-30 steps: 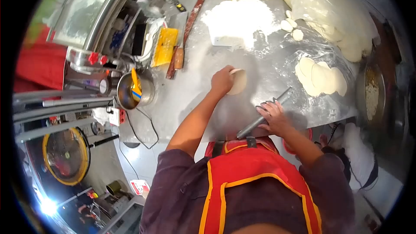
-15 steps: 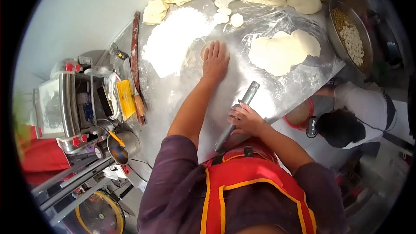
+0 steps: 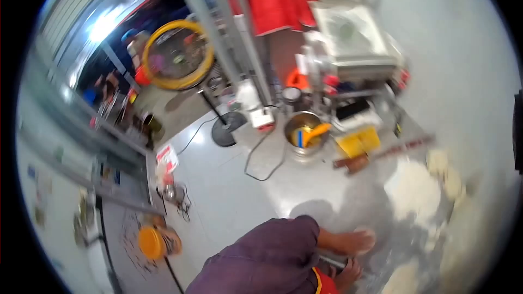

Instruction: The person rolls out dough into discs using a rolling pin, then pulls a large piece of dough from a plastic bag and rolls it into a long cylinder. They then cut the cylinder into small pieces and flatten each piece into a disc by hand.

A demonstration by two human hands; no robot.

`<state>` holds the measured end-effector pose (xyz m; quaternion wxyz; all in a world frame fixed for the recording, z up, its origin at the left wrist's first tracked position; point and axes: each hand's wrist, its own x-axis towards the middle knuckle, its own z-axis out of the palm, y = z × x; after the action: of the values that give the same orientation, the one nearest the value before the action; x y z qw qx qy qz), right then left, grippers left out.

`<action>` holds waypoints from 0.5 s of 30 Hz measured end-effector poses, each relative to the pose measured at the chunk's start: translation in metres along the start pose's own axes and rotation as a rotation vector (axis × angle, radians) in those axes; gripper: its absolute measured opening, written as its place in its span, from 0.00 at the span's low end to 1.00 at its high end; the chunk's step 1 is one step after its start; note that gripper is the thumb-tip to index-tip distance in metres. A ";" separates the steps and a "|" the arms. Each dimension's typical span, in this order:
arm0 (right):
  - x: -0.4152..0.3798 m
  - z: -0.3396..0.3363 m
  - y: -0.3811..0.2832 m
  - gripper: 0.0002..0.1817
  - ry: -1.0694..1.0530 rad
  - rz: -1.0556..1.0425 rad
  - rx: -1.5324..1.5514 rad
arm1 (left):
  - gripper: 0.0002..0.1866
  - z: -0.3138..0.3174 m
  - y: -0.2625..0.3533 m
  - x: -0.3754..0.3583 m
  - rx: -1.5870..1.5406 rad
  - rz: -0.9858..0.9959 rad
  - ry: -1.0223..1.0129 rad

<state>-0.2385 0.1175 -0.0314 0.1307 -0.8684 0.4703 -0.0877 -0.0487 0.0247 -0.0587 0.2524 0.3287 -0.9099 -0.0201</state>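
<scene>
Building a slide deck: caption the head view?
Blurred view: left hand flat on floured steel table, metal pot behind.

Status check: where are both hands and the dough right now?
Left hand flat, pressing on the floured table. Right hand low, on the rolling pin, grip blurred. Flour pile beyond; dough under palm hidden.

My left forearm reaches out, left hand (image 3: 357, 239) palm-down and flat; my right hand (image 3: 347, 276) curls below, blurred.

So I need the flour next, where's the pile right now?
In the head view the flour pile lies at the right on the steel table, just beyond the left hand, below the yellow packet.
</scene>
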 end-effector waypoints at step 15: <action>0.203 -0.022 -0.019 0.26 0.324 0.131 -0.260 | 0.18 -0.010 -0.039 0.008 -0.263 -1.038 -0.034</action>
<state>-0.1196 -0.0464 0.0014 -0.0541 -0.8201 0.5479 -0.1559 -0.0267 -0.0097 -0.0546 0.2333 0.7007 -0.6216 -0.2613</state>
